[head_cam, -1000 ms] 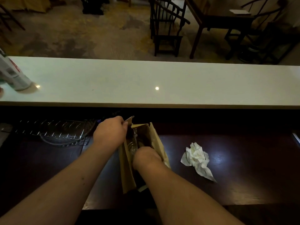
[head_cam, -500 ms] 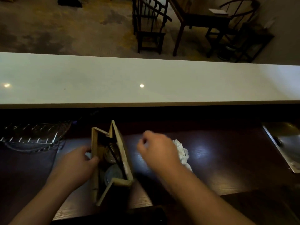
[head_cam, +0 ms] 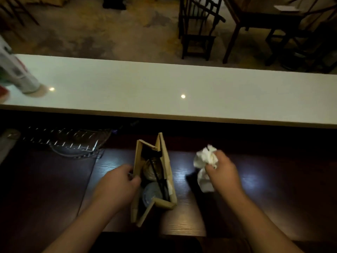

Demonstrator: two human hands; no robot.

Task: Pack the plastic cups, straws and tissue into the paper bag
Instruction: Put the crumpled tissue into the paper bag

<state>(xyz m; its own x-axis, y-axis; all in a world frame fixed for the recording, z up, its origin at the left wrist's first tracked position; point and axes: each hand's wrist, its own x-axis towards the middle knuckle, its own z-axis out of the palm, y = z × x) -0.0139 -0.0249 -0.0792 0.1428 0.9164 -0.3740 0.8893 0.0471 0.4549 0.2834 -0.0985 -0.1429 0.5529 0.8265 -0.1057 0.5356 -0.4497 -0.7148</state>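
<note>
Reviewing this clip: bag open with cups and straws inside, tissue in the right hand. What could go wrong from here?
1. The paper bag is narrow and already crowded by two plastic cups and dark straws; pushing the tissue in might bend a straw.
2. The left hand braces only one bag wall, so a push could tip the bag.
3. The tissue hangs loosely from the right hand and may snag on the rim.

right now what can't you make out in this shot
- Cups in the paper bag, head view: dark, bag walls hide them; count unclear.
- Straws: thin dark lines, number unclear.
- Tissue: partly covered by the right hand gripping it.
- Left hand: fingertips hidden at the bag's left wall.
- Container on the white counter: cut off by the left edge, label blurred.
</note>
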